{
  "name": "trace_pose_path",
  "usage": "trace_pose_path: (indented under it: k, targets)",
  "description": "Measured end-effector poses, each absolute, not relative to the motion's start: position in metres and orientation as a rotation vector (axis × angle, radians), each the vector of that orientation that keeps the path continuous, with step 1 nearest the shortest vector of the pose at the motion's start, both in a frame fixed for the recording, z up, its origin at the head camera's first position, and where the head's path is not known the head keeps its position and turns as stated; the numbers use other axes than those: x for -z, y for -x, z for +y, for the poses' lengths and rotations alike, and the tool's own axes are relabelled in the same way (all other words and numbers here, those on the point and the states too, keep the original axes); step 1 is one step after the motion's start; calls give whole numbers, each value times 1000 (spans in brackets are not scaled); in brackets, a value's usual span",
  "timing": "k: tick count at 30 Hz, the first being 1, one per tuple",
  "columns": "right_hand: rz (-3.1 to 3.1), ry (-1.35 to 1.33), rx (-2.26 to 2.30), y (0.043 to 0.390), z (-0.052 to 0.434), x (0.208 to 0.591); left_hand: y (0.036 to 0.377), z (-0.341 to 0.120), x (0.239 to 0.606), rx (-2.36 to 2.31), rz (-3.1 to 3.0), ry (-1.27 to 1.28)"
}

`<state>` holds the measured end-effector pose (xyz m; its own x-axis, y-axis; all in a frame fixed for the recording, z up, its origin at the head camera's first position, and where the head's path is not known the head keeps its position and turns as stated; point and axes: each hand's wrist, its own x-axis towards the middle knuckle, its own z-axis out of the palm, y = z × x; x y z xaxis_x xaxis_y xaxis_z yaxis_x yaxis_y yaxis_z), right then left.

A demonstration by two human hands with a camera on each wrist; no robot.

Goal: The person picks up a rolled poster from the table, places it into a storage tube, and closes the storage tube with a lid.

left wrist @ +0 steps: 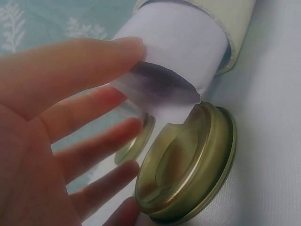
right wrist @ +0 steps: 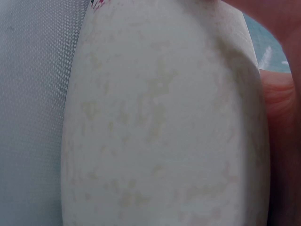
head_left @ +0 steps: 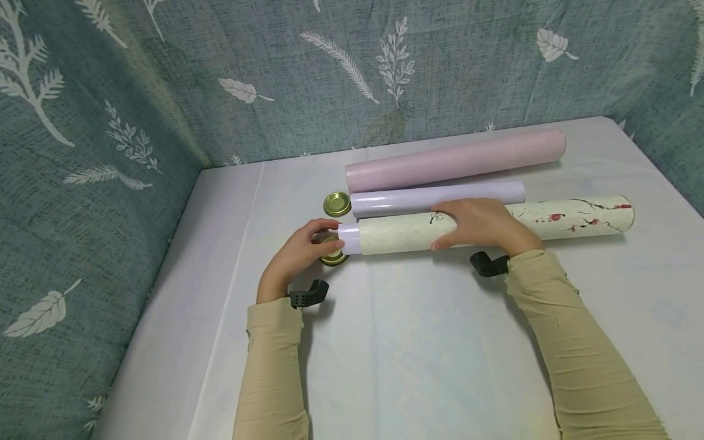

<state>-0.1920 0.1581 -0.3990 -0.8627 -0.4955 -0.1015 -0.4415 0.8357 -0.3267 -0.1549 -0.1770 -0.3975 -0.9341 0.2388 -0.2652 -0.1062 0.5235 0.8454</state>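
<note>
A cream cardboard tube (head_left: 555,221) with red and black floral marks lies across the table. From its left end a pale lilac paper roll (head_left: 349,238) sticks out a short way; the left wrist view shows its hollow end (left wrist: 164,87). My left hand (head_left: 297,249) pinches that end between thumb and index finger, the other fingers spread apart. Farther right, my right hand (head_left: 480,225) grips the tube around its middle, fingers over the far side and thumb on the near side. One gold jar lid (left wrist: 188,165) lies under the left hand, partly covered in the head view.
Behind the cream tube lies a glossy lilac roll (head_left: 440,197), and behind that a pink tube (head_left: 456,160). Another gold lid (head_left: 337,204) rests by the lilac roll's left end. Patterned green cloth (head_left: 330,67) hangs around the white table (head_left: 429,366).
</note>
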Motion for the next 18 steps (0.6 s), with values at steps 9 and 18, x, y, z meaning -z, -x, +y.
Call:
trace_pose_path:
  k: [9,18]
  targets:
    - [2834,740,446,193,159,399,165,-180,417,-1348,2493,-198]
    - [2829,733,439,193,158,399,166,-177,418,-1345,2498,-266]
